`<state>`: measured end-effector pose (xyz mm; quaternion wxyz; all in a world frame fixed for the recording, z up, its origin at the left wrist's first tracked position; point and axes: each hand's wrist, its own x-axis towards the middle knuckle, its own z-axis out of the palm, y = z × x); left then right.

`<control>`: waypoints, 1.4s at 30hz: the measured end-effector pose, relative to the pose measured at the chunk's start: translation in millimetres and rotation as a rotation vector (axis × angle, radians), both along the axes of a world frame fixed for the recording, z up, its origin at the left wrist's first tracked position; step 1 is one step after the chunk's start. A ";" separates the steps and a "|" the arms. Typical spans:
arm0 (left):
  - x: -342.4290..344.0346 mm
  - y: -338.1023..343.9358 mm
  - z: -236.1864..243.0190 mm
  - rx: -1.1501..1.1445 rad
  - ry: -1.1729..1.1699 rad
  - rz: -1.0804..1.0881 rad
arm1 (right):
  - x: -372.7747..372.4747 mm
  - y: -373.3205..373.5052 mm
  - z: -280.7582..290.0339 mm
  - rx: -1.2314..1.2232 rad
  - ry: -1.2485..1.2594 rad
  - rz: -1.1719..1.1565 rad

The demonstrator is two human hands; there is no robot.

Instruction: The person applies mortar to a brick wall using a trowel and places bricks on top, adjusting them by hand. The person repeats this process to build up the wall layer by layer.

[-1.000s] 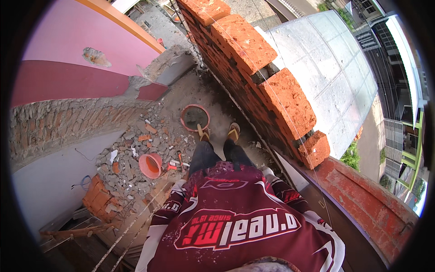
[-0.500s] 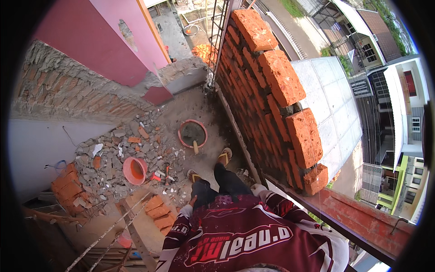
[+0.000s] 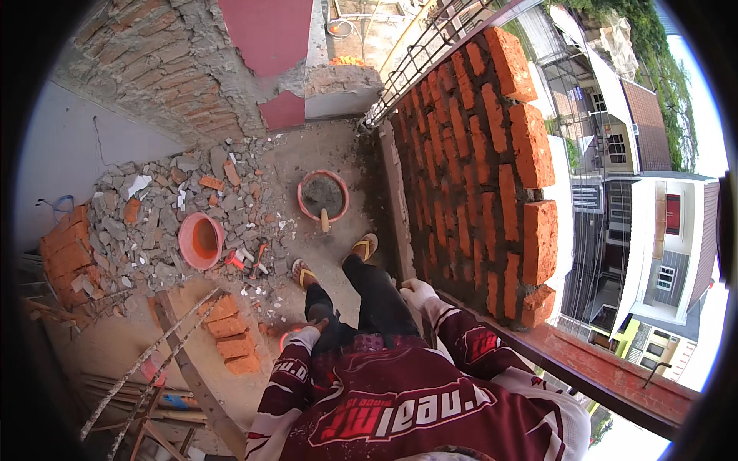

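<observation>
My left hand [image 3: 318, 321] hangs at my left thigh, its fingers too unclear to read. My right hand [image 3: 417, 294], in a pale glove, is loosely curled beside my right leg, near the brick wall [image 3: 480, 184], with nothing visible in it. Ahead of my sandalled feet sits a round tub [image 3: 302, 201] of grey mortar with a light handle [image 3: 325, 219] sticking out. To the left, a pink bucket [image 3: 192, 240] stands on broken rubble [image 3: 150, 200], beside a hammer [image 3: 260, 257] and small red-and-white tools [image 3: 238, 258].
Stacked bricks [image 3: 231, 346] and timber planks [image 3: 184, 373] lie at lower left. A damaged pink-and-brick wall [image 3: 177, 69] rises beyond. A rebar cage [image 3: 415, 54] runs past the new wall's far end; a red beam [image 3: 607, 365] borders the drop toward houses [image 3: 653, 230] on the right.
My view has swung right, so the brick wall's face shows more fully. My feet, earlier beside the tub, have stepped back from it, and my right hand shows more clearly.
</observation>
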<state>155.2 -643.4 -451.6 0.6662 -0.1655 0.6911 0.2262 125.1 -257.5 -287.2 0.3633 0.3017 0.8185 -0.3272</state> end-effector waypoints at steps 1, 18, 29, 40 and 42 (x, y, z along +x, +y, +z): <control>14.1 -7.2 -9.3 -0.013 0.012 -0.023 | -4.7 -7.0 -10.4 -0.028 -0.011 -0.004; 99.6 59.6 -37.8 -0.337 -0.389 0.274 | -220.4 -170.7 -447.4 -0.174 -0.060 -0.488; 102.2 75.8 -47.0 -0.448 -0.516 0.361 | -204.7 -91.5 -385.7 -0.294 -0.205 -0.305; 102.2 61.9 -37.6 -0.390 -0.448 0.414 | -385.8 -128.6 -390.5 0.415 0.045 1.030; 108.0 61.6 -44.9 -0.386 -0.432 0.425 | -375.9 -161.7 -391.6 0.421 0.239 1.331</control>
